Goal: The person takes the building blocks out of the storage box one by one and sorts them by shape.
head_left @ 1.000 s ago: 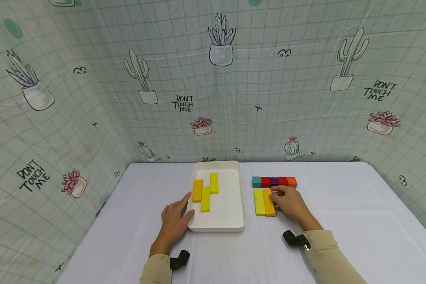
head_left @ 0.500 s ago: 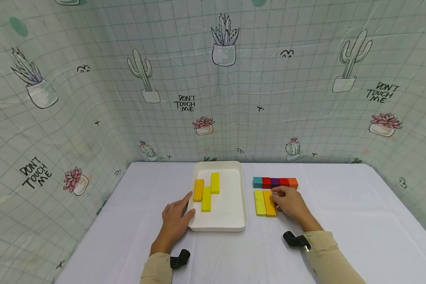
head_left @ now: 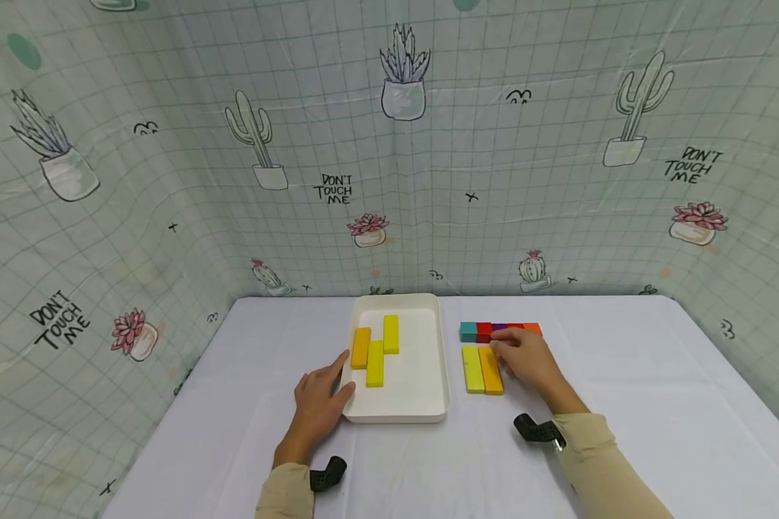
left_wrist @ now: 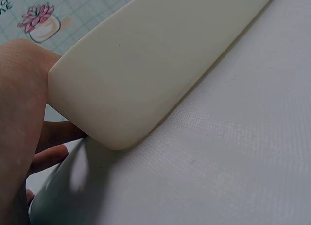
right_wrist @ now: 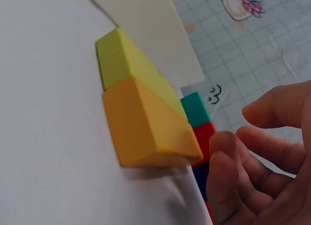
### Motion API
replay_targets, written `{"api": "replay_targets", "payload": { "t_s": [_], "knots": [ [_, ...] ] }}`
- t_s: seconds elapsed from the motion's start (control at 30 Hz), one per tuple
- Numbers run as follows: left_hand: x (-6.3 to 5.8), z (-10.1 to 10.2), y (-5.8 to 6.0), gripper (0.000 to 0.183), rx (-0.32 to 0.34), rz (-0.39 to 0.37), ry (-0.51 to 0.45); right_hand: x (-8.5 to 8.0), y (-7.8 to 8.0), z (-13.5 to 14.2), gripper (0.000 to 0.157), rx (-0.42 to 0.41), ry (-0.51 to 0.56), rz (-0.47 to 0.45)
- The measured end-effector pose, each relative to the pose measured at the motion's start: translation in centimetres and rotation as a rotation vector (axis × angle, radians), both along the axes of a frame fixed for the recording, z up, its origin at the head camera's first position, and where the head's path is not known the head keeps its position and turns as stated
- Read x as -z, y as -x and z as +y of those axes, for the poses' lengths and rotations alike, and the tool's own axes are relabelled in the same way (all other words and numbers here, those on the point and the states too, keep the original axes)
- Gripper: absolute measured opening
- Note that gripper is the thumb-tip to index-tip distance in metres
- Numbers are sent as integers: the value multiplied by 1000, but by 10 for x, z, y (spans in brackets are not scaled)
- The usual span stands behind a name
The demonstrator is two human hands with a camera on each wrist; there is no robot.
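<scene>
Head view first: which way does the orange block (head_left: 491, 371) point?

It lies on the white cloth (head_left: 649, 425), to the right of the tray (head_left: 415, 389), and its long axis runs from near to far, with the far end turned slightly to the left. The yellow-green block (head_left: 472, 370) lies at its left in nearly the same direction; in the right wrist view their long sides touch.

And the right hand (head_left: 529, 364), does it grip?

No, its fingers are loosely bent, with a narrow gap between the tips, near the far end of the orange block. Whether a fingertip touches the coloured row (head_left: 469, 332) behind, I cannot tell. This row runs left to right, across the block's axis.

What does the left hand (head_left: 318, 404) do?

It rests against the left edge of the tray, the thumb and the index finger spread wide apart. Inside, three long blocks (head_left: 374, 364) lie staggered in the left part, also pointing near to far.

How is the room around?

Between the tray's right edge and the yellow-green block goes a strip of cloth. Toward the person and to the right, the cloth extends more broadly.
</scene>
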State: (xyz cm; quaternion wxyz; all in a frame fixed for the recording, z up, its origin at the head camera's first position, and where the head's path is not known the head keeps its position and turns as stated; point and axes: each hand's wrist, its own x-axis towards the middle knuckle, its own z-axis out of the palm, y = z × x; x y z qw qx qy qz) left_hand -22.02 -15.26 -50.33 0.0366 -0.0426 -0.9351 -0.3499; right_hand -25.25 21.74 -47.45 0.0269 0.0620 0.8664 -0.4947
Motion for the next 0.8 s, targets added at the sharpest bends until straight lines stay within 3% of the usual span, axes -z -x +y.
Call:
{"api": "replay_targets", "payload": {
  "t_s": [0.33, 0.8],
  "knots": [
    [0, 0, 0, 61, -1, -3, -9, -9, 15, -20, 36, -64, 188, -11],
    [-1, 1, 0, 61, -6, -18, 4, -19, 28, -50, 38, -145, 270, -51]
  ]
}}
